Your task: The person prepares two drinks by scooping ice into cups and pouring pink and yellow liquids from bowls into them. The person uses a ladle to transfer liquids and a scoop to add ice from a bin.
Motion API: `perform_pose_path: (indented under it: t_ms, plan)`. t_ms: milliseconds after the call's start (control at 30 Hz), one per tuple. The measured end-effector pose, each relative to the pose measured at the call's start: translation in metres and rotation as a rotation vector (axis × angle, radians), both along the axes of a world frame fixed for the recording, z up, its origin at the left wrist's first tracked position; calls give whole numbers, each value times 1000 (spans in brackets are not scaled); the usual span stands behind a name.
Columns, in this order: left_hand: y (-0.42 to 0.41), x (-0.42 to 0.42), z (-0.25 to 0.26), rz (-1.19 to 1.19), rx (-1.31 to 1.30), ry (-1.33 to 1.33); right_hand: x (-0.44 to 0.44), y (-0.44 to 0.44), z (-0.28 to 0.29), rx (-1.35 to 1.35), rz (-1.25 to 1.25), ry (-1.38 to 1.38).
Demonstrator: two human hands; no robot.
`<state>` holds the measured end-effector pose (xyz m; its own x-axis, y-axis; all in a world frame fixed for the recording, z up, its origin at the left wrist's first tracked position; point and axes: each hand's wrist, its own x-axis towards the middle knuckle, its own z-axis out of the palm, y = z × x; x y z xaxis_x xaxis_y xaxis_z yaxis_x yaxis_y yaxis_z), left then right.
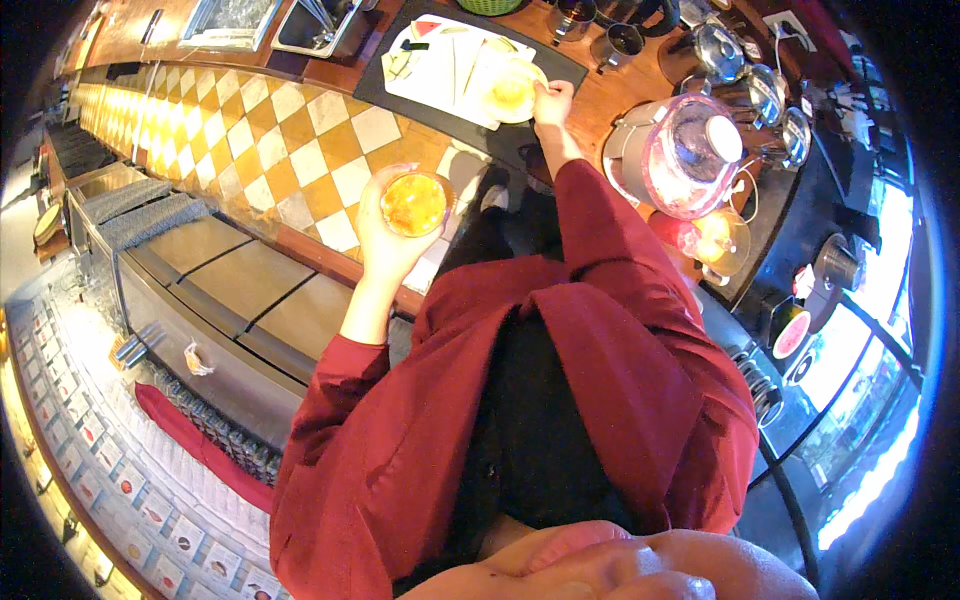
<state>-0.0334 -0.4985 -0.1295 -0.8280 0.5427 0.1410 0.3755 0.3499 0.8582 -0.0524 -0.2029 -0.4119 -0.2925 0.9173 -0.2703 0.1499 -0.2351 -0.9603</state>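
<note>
My left hand point(386, 236) is wrapped around a clear cup of orange drink point(414, 205), held up over the tiled floor. At the counter, my right hand point(553, 105) grips the near right rim of a pale yellow round dish point(513, 90). Glare hides what the dish holds and its exact shape. The dish is over the right end of a white cutting board point(442, 67), which lies on a dark mat point(375, 75). A red watermelon wedge point(426, 28) and pale cut pieces point(403, 66) rest on the board's far left end.
Right of my right arm stands a juicer-like machine point(682, 154) with a clear bowl. Metal cups point(619, 46), a green basket point(489, 4) and lidded jars point(721, 54) line the counter's back. A steel counter point(247, 277) runs along my left, across the tiled floor point(277, 150).
</note>
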Motion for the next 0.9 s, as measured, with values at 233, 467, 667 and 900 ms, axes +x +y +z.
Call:
perform_pose_path:
  t_ms: [233,467,667,900]
  plan:
    - [32,-1,1,-134,0,2,-20,-5,10,435,248,-585]
    - [109,53,-1,-425,62,53,175,-31,181,182,605,240]
    - [198,145,16,-772,101,18,336,-17,264,696,565,-15]
    - [274,244,6,-976,173,-116,485,74,144,499,-367,-694]
